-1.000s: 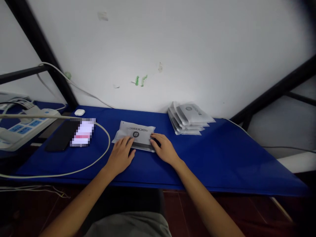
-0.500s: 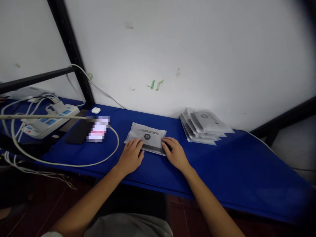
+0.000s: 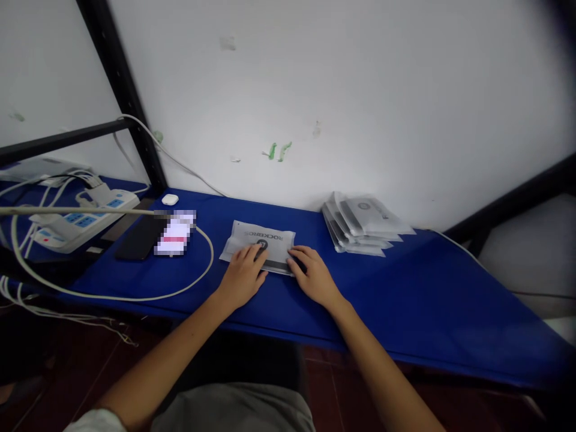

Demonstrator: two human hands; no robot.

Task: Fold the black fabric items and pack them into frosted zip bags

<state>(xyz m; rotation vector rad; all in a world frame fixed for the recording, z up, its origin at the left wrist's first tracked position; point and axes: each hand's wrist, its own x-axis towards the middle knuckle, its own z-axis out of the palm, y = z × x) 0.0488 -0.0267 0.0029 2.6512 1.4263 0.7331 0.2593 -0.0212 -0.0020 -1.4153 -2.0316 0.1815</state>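
Observation:
A frosted plastic zip bag (image 3: 276,236) printed ROCKBROS, with a dark band along its near side, lies flat on the blue table in front of me. My left hand (image 3: 243,277) rests over its near left part, fingers spread on the plastic and covering some of the round logo. At the bag's right edge is my right hand (image 3: 316,279), its fingers loosely bent and apart, with thumb and fingertips touching the edge. Further right, against the wall, several similar zip bags (image 3: 371,219) lie in a fanned pile.
On the left are a dark phone (image 3: 140,238), a lit, blurred-out screen (image 3: 175,235) and a small white case (image 3: 170,200). A pale cable (image 3: 211,255) loops over the table there. Beyond stands a white power strip (image 3: 85,222) with plugs, beside a black metal post (image 3: 130,102).
My left hand has slid slightly further onto the bag, its fingers now over part of the logo. My right hand stays at the bag's right edge. The view has shifted a little.

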